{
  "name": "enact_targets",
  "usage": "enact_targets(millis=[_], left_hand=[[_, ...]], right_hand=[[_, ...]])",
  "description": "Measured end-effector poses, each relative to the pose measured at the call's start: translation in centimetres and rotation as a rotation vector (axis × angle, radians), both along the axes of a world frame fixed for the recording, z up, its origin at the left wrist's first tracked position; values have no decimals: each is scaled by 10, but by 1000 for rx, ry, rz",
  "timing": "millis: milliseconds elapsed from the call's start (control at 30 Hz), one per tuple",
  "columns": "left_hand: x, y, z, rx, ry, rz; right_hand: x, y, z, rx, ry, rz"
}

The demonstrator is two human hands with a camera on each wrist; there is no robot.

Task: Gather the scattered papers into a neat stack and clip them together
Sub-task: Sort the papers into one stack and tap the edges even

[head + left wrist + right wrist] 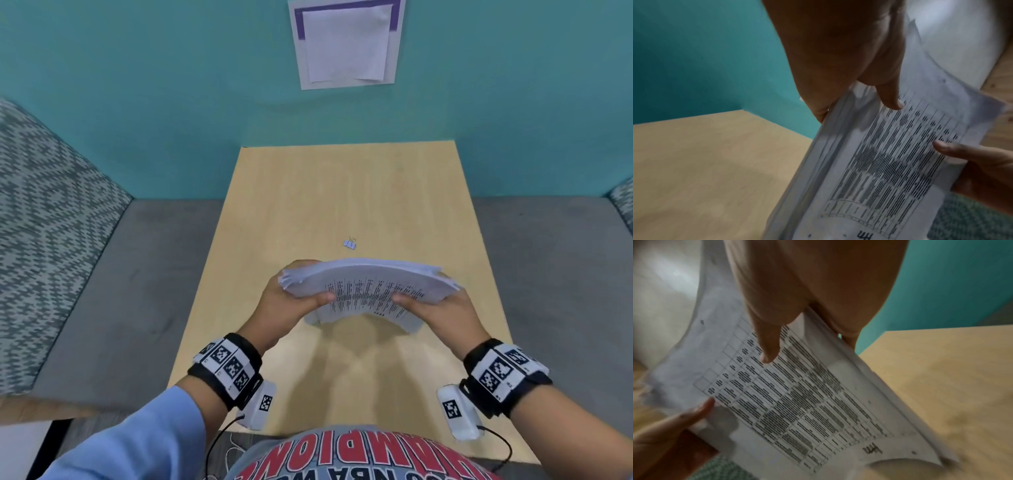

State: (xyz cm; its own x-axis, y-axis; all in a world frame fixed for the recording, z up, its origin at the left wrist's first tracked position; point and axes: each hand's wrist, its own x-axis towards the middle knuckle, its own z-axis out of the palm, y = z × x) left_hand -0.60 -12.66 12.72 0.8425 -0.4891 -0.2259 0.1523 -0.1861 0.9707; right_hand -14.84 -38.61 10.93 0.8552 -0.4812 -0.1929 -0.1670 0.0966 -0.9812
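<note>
A stack of printed papers hangs bowed above the wooden table, held at both ends. My left hand grips its left end, thumb on the printed top sheet and fingers underneath. My right hand grips the right end the same way. The left wrist view shows the stack with my left thumb on the page and the right thumb opposite. In the right wrist view the papers curve under my right thumb. A small lilac binder clip lies on the table just beyond the stack.
A grey bench with patterned cushions flanks the table on both sides. A teal wall rises behind, with a white sheet pinned to it. The table's far half shows bare wood.
</note>
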Motion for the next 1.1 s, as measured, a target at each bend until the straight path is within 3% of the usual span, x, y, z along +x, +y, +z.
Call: enact_targets(millis=[133,333,467,533,600,633,700,767,833,966,1033,1100], left_hand=[[3,-1,-2,78,-50,-51],[3,-1,7,22,-29,70],[8,9,-1,185,-22,-146],[14,14,12,164,-73,-108],[19,17,43,186,-312,-61],[18,12,62,232,-492,-119],[9,-9,92,442,-848,-347],[-3,-43,106,800,-987,-607],[-8,-73,102,1027,-993,-715],[-4,-88,102,1202,-951,-732],[9,-77,106,1123,-927,-669],[27,-55,112,923,-799,-551]], right_hand=[[4,1,-7,13,61,-23],[7,1,6,-12,-28,-19],[4,1,-13,-10,42,25],[6,-3,-19,5,67,14],[8,-5,-21,29,66,20],[9,-6,-21,25,61,28],[10,-5,-17,10,38,60],[11,-4,-16,-40,52,71],[13,-4,-16,-116,84,97],[11,-8,-25,-215,61,114],[7,-18,-32,-336,136,47],[-2,-31,-41,-290,326,-60]])
